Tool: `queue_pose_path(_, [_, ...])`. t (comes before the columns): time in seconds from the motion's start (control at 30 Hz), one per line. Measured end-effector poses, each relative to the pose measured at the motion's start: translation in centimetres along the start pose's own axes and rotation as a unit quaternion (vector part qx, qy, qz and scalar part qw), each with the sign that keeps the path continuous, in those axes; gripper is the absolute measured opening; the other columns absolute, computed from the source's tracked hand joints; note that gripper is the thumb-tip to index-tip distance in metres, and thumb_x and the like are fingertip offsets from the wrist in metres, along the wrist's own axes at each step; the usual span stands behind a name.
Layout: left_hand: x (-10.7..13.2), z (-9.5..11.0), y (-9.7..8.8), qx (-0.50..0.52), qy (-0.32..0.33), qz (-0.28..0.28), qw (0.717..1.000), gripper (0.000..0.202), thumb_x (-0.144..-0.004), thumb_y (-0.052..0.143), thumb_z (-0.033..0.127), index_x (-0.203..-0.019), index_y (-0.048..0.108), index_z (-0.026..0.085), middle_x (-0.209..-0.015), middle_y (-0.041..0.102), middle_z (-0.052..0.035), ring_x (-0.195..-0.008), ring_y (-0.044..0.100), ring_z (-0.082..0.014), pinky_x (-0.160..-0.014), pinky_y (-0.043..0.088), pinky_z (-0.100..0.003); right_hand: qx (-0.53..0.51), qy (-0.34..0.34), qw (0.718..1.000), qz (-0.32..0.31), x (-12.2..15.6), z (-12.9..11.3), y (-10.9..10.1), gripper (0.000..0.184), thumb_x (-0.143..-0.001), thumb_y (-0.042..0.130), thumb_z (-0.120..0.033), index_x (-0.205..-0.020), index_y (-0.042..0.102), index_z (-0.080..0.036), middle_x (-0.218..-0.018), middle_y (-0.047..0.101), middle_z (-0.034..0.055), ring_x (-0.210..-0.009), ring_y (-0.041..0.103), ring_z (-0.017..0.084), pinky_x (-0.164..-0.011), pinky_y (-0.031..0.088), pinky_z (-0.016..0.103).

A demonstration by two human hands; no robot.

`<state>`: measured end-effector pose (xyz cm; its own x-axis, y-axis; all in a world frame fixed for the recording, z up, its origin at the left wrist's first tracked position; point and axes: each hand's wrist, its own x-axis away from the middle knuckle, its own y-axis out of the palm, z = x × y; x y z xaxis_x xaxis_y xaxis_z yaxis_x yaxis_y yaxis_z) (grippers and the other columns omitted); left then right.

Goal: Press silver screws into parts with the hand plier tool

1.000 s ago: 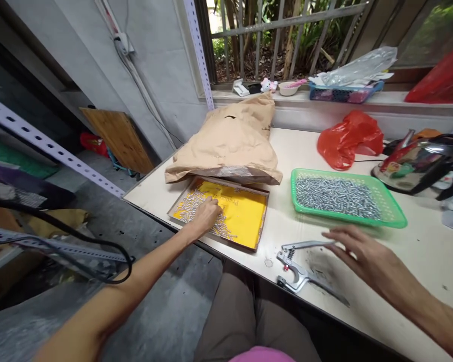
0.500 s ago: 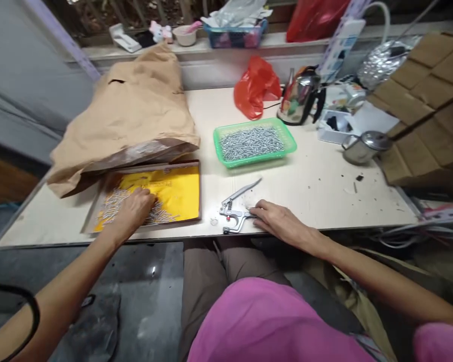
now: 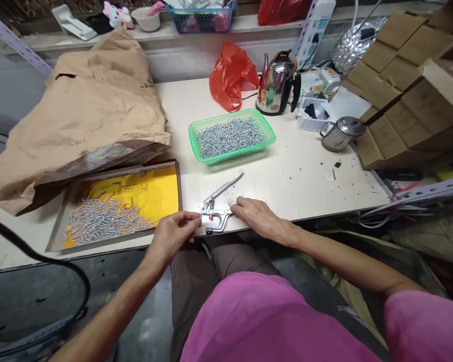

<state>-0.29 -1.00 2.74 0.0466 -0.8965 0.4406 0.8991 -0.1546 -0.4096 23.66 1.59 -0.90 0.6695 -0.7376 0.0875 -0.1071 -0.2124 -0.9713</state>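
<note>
Snap pliers (image 3: 222, 217) lie on the table at its front edge, their two handles spread apart. My right hand (image 3: 262, 218) has its fingers closed on the end of the lower handle. Just left of the jaws, my left hand (image 3: 175, 231) is pinched, thumb against fingertips; whatever is between them is too small to make out. Further left, small metal pins (image 3: 101, 218) are heaped in a shallow tray (image 3: 178, 188) lined with a yellow sheet. Behind the pliers stands a green plastic basket (image 3: 232, 158) full of similar short metal pieces.
A large brown paper bag (image 3: 90, 105) leans over the tray's back. A red plastic bag (image 3: 232, 75), an electric kettle (image 3: 275, 88) and a lidded metal pot (image 3: 342, 136) stand further back. Cardboard boxes (image 3: 396, 108) are stacked at right. Dark bits lie scattered on the table.
My left hand has come out of the tray and moved right to the jaws of the pliers. My right hand stays at the handle. The whole view has shifted somewhat.
</note>
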Motion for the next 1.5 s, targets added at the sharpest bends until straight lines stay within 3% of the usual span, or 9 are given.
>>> queue_pose_path(0.17, [-1.5,-1.7,2.5,0.083,-0.071,-0.007,0.994,0.037,-0.064,0.071,0.043,-0.083,0.066,0.012,-0.052,0.054,0.0034,-0.040,0.043,-0.0066,-0.035,0.030,-0.018,0.005,0.005,1.000,0.003,0.0,-0.2,-0.2,0.021,-0.092,0.041,-0.007,-0.099,0.058,-0.017,-0.094,0.056,0.0065,-0.076,0.047,0.015,-0.060,0.027,0.028])
queue_pose_path(0.4, [-1.6,-1.3,2.9,0.107,-0.133,-0.045,0.984,0.034,-0.060,0.073,0.042,-0.074,0.063,0.012,-0.045,0.045,0.0085,-0.032,0.029,-0.0026,-0.032,0.016,-0.018,0.000,0.009,1.000,0.010,0.0,-0.3,-0.4,0.020,-0.091,0.041,-0.006,-0.096,0.058,-0.017,-0.093,0.056,0.0052,-0.074,0.045,0.014,-0.060,0.024,0.029])
queue_pose_path(0.8, [-3.6,-0.6,1.9,-0.034,-0.143,-0.148,0.978,0.029,-0.065,0.066,0.036,-0.051,0.048,0.018,-0.037,0.041,0.0075,-0.030,0.032,-0.0043,-0.034,0.015,-0.020,-0.014,0.003,1.000,0.019,0.0,-0.2,0.2,0.017,-0.089,0.044,-0.008,-0.095,0.056,-0.017,-0.092,0.055,0.0052,-0.073,0.044,0.015,-0.060,0.024,0.029])
queue_pose_path(1.03, [-3.5,0.1,2.0,-0.052,-0.176,-0.150,0.971,0.027,-0.065,0.067,0.036,-0.054,0.050,0.018,-0.039,0.043,0.0084,-0.029,0.036,-0.0051,-0.033,0.020,-0.020,-0.022,-0.001,1.000,0.006,-0.4,0.5,-0.7,0.013,-0.092,0.050,-0.020,-0.101,0.059,-0.018,-0.102,0.057,0.0081,-0.085,0.050,0.017,-0.069,0.035,0.028])
queue_pose_path(1.07, [-3.5,0.0,2.0,-0.048,-0.177,-0.146,0.972,0.027,-0.064,0.068,0.037,-0.056,0.050,0.018,-0.039,0.044,0.0087,-0.029,0.036,-0.0051,-0.033,0.020,-0.019,-0.020,0.000,1.000,0.013,-0.7,0.9,-1.0,0.019,-0.090,0.056,-0.027,-0.107,0.058,-0.018,-0.110,0.056,0.0103,-0.094,0.050,0.020,-0.075,0.038,0.031])
queue_pose_path(1.13, [-3.3,-0.2,2.1,-0.036,-0.176,-0.138,0.974,0.027,-0.063,0.069,0.038,-0.059,0.052,0.017,-0.041,0.045,0.0089,-0.029,0.037,-0.0048,-0.033,0.019,-0.019,-0.014,0.007,1.000,0.027,-1.4,1.9,-1.4,0.055,-0.079,0.070,-0.040,-0.125,0.051,-0.017,-0.131,0.047,0.0163,-0.115,0.045,0.029,-0.090,0.039,0.040])
queue_pose_path(1.23, [-3.1,-0.5,2.1,-0.021,-0.173,-0.130,0.976,0.026,-0.065,0.068,0.037,-0.059,0.053,0.017,-0.041,0.045,0.0084,-0.029,0.037,-0.0046,-0.033,0.019,-0.019,-0.010,0.009,1.000,0.012,-2.4,3.3,-1.7,0.097,-0.063,0.079,-0.053,-0.140,0.035,-0.013,-0.146,0.032,0.0225,-0.133,0.028,0.038,-0.104,0.030,0.052])
queue_pose_path(1.4, [-3.1,-0.9,2.2,-0.008,-0.170,-0.124,0.978,0.025,-0.063,0.070,0.038,-0.064,0.058,0.016,-0.041,0.045,0.0089,-0.028,0.036,-0.0047,-0.032,0.019,-0.018,-0.006,-0.024,0.999,-0.024,-3.2,4.5,-1.7,0.109,-0.060,0.076,-0.063,-0.143,0.031,-0.008,-0.140,0.040,0.0239,-0.134,0.030,0.039,-0.110,0.017,0.059])
queue_pose_path(1.5, [-3.3,-1.2,2.2,-0.010,-0.166,-0.125,0.978,0.027,-0.063,0.070,0.039,-0.065,0.059,0.015,-0.042,0.045,0.0087,-0.028,0.036,-0.0047,-0.032,0.018,-0.018,-0.006,-0.033,0.999,-0.036,-3.4,5.0,-1.4,0.113,-0.061,0.071,-0.069,-0.145,0.028,-0.008,-0.149,0.026,0.0255,-0.139,0.017,0.041,-0.111,0.015,0.058])
